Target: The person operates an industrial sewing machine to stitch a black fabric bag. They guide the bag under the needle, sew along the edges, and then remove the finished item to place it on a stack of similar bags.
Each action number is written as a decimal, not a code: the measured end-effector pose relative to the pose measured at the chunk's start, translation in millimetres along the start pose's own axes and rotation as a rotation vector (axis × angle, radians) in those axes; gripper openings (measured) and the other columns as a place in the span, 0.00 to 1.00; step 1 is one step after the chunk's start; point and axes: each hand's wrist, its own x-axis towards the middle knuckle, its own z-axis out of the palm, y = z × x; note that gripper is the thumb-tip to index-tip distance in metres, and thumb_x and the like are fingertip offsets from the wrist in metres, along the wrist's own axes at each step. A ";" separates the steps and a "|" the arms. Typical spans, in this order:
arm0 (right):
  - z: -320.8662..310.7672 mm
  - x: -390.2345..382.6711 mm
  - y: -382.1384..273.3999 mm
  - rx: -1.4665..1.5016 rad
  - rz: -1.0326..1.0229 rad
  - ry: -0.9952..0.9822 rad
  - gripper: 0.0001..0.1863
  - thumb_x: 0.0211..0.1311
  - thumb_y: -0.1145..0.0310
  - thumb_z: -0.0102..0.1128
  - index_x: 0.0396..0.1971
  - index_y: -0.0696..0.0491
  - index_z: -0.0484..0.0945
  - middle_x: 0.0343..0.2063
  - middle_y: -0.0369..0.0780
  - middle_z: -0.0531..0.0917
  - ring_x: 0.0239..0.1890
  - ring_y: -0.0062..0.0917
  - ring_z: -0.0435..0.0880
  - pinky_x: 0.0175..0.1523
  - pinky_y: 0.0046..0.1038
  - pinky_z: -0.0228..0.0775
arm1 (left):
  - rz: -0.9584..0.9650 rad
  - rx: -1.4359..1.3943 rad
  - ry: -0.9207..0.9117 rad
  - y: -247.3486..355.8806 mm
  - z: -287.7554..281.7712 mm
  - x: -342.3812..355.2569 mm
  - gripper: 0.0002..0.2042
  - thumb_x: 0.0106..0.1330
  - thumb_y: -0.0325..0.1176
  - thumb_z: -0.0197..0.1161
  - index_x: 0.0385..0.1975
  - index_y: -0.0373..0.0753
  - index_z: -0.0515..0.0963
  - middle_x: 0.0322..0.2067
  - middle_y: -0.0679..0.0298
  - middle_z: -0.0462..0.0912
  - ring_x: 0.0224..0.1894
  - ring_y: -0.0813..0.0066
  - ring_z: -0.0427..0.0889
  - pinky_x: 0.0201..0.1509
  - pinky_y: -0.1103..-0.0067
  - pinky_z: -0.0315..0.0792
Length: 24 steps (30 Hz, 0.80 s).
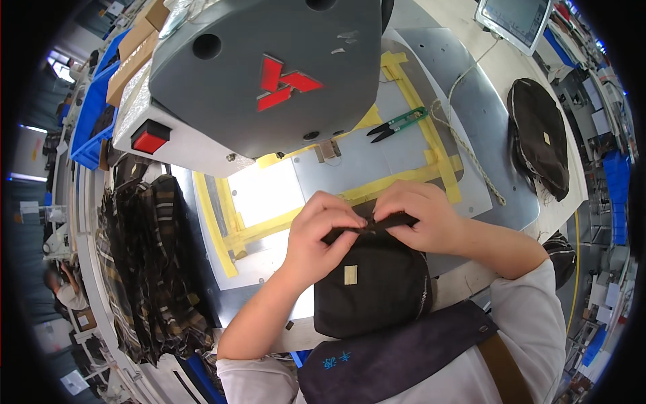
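A dark brown zippered fabric piece (pixel 370 289) with a small beige label lies at the front edge of the sewing machine's plate (pixel 471 195). My left hand (pixel 319 239) pinches its top edge from the left. My right hand (pixel 420 215) pinches the same edge from the right, with the two sets of fingertips close together. The grey machine head (pixel 262 40) with a red emblem hangs beyond my hands. Green-handled thread snips (pixel 397 124) lie on the plate behind them, inside a yellow tape border (pixel 441 168).
Dark plaid fabric (pixel 148 262) hangs at the left. A similar dark pouch (pixel 542 138) lies at the right, below a screen (pixel 508 20). A braided cord (pixel 464 145) trails over the plate. Blue bins (pixel 94 124) stand back left. A co-worker (pixel 70 296) is at the far left.
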 end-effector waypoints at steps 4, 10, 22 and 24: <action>1.6 -1.8 8.7 -0.033 -0.289 0.103 0.14 0.42 0.77 0.68 0.33 0.53 0.79 0.35 0.37 0.82 0.33 0.30 0.82 0.36 0.28 0.75 | 0.283 0.205 0.056 3.8 1.1 -4.1 0.12 0.44 0.15 0.67 0.27 0.40 0.79 0.33 0.63 0.80 0.33 0.69 0.80 0.34 0.77 0.74; 3.7 -1.3 13.0 -0.062 -0.452 0.179 0.12 0.42 0.78 0.69 0.31 0.55 0.79 0.34 0.40 0.81 0.28 0.31 0.82 0.30 0.27 0.75 | 0.388 0.262 0.079 5.6 0.7 -4.2 0.13 0.43 0.20 0.73 0.27 0.42 0.79 0.32 0.65 0.79 0.32 0.68 0.81 0.31 0.78 0.75; 0.8 -0.6 14.5 -0.115 -0.555 0.189 0.10 0.46 0.76 0.67 0.32 0.56 0.80 0.35 0.42 0.82 0.28 0.31 0.83 0.30 0.27 0.76 | 0.453 0.306 0.084 8.9 1.5 -5.4 0.14 0.41 0.23 0.75 0.27 0.43 0.78 0.31 0.66 0.79 0.31 0.68 0.80 0.31 0.77 0.75; 3.6 -1.6 15.7 -0.103 -0.539 0.210 0.10 0.46 0.76 0.66 0.32 0.56 0.79 0.35 0.42 0.82 0.29 0.31 0.82 0.31 0.27 0.76 | 0.466 0.319 0.087 8.8 2.1 -6.3 0.14 0.41 0.24 0.75 0.27 0.43 0.78 0.30 0.66 0.79 0.31 0.68 0.80 0.31 0.77 0.75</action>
